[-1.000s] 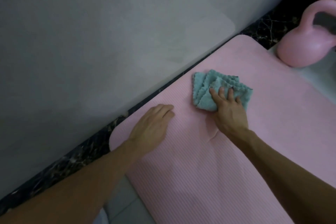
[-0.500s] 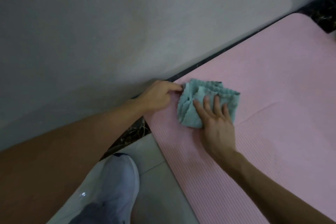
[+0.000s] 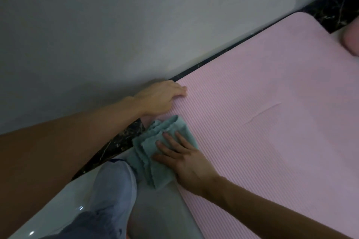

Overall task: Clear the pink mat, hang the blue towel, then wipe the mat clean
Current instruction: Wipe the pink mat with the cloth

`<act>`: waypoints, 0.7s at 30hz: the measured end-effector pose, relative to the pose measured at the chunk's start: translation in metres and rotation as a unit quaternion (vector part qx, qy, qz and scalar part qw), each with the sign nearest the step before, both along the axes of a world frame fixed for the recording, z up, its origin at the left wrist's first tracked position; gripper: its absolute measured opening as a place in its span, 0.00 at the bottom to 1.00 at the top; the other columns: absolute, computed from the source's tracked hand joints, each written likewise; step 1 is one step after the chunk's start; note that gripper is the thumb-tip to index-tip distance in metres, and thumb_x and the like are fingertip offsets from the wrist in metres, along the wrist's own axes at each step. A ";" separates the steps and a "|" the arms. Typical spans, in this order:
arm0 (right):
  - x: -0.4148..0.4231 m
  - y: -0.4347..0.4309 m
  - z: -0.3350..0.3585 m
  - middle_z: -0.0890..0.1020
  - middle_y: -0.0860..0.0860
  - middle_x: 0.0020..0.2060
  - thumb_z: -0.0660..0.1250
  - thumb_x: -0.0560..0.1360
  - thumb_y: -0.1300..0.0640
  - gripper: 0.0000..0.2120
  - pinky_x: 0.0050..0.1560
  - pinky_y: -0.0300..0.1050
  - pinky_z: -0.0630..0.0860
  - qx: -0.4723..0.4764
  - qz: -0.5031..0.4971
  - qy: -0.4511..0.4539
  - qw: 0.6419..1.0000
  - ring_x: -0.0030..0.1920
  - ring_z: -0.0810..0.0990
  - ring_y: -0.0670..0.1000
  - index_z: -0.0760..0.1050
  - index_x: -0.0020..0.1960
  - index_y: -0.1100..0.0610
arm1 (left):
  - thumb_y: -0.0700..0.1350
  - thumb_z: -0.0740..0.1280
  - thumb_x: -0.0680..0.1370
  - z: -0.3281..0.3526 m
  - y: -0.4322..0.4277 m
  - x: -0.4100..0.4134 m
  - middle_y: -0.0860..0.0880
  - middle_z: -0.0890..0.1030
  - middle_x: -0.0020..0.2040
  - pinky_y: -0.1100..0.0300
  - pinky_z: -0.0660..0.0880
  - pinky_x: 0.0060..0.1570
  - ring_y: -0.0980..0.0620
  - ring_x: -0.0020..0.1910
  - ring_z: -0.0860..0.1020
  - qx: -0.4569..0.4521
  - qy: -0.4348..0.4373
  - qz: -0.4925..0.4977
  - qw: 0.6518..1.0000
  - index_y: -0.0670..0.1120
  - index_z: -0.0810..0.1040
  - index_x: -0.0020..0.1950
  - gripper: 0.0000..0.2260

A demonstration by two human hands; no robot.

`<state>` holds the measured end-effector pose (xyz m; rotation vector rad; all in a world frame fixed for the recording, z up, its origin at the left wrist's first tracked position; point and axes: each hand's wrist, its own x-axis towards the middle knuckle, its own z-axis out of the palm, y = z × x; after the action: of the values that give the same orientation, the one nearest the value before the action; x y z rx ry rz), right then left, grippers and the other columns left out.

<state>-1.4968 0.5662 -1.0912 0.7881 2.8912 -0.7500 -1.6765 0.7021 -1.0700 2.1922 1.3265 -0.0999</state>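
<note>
The ribbed pink mat (image 3: pixel 272 141) lies flat, one faint crease (image 3: pixel 262 111) mid-surface.

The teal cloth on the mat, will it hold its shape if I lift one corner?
Probably not: the teal cloth lies in loose, bunched folds and spills past the pink mat's edge, so it looks floppy. Likely light too: its layers look thin under the right hand's flat fingers.

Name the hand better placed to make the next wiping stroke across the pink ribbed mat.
Right. The right hand presses the folded teal cloth on the pink ribbed mat; the left hand only rests on its wall-side edge.
</note>
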 end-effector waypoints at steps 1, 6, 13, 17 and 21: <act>0.006 0.005 0.001 0.74 0.52 0.69 0.52 0.76 0.55 0.23 0.75 0.58 0.53 -0.033 0.009 0.019 0.999 0.73 0.66 0.56 0.76 0.66 0.51 | 0.34 0.57 0.72 0.001 0.000 0.002 0.47 0.73 0.70 0.56 0.63 0.70 0.48 0.68 0.71 0.025 0.010 -0.028 0.999 0.43 0.75 0.68 0.25; 0.035 0.020 0.009 0.78 0.54 0.65 0.57 0.74 0.61 0.23 0.73 0.50 0.64 -0.180 -0.064 0.098 0.977 0.68 0.73 0.53 0.75 0.67 0.57 | 0.35 0.62 0.70 -0.004 0.007 0.021 0.42 0.80 0.49 0.47 0.77 0.45 0.41 0.47 0.77 0.150 0.046 -0.076 0.985 0.40 0.80 0.53 0.14; 0.116 0.050 0.052 0.83 0.36 0.35 0.61 0.76 0.72 0.16 0.40 0.28 0.73 -0.286 -0.418 0.190 0.841 0.36 0.79 0.33 0.79 0.46 0.53 | 0.38 0.57 0.71 -0.014 0.022 0.091 0.39 0.76 0.65 0.49 0.77 0.57 0.41 0.60 0.77 0.213 0.008 -0.145 0.966 0.38 0.77 0.62 0.21; 0.185 0.090 0.078 0.74 0.36 0.19 0.64 0.79 0.64 0.16 0.23 0.25 0.65 -0.201 -0.594 0.220 0.747 0.21 0.72 0.33 0.74 0.38 0.47 | 0.39 0.59 0.73 -0.021 0.031 0.130 0.39 0.70 0.71 0.48 0.69 0.67 0.40 0.68 0.72 0.169 -0.040 -0.120 0.977 0.36 0.73 0.69 0.24; 0.257 0.142 0.102 0.76 0.41 0.28 0.63 0.79 0.60 0.13 0.26 0.27 0.68 -0.013 -0.682 0.200 0.704 0.24 0.72 0.34 0.76 0.37 0.49 | 0.40 0.56 0.76 -0.028 0.045 0.157 0.41 0.69 0.73 0.47 0.67 0.70 0.42 0.70 0.70 0.195 -0.033 -0.146 0.969 0.38 0.72 0.69 0.22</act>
<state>-1.2395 0.7087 -0.9889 3.1073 1.9667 -1.0165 -1.5192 0.7474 -1.0983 2.6868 1.0449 0.1344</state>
